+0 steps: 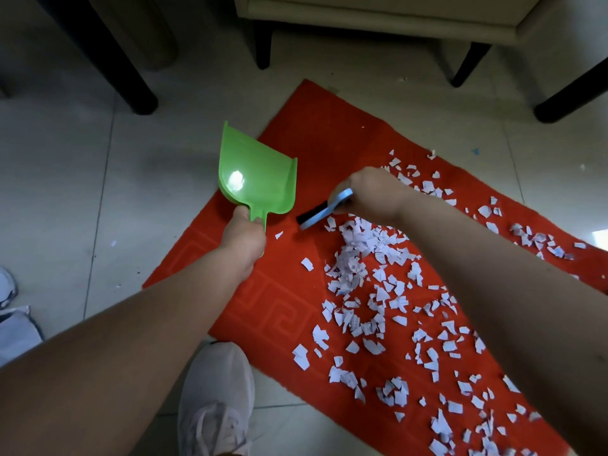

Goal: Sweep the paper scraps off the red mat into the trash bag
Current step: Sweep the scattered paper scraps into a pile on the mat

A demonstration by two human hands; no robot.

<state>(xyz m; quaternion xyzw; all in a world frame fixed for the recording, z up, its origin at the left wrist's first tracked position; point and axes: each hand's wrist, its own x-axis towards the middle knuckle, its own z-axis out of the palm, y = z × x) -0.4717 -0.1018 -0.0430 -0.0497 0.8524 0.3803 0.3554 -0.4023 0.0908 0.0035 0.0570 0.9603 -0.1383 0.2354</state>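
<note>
A red mat point(296, 291) lies on the tiled floor, strewn with several white paper scraps point(358, 258), thickest in a heap near its middle. My left hand point(243, 235) grips the handle of a green dustpan point(256, 179), whose empty scoop is raised over the mat's left edge. My right hand point(371, 195) holds a small blue brush point(324, 210) with black bristles, just left of the heap. No trash bag is in view.
A cream sofa point(378, 18) on dark legs stands beyond the mat. Black furniture legs point(131, 80) rise at upper left and another at far right. My white shoe point(217, 396) is at the mat's near edge. White fabric point(16, 334) lies at far left.
</note>
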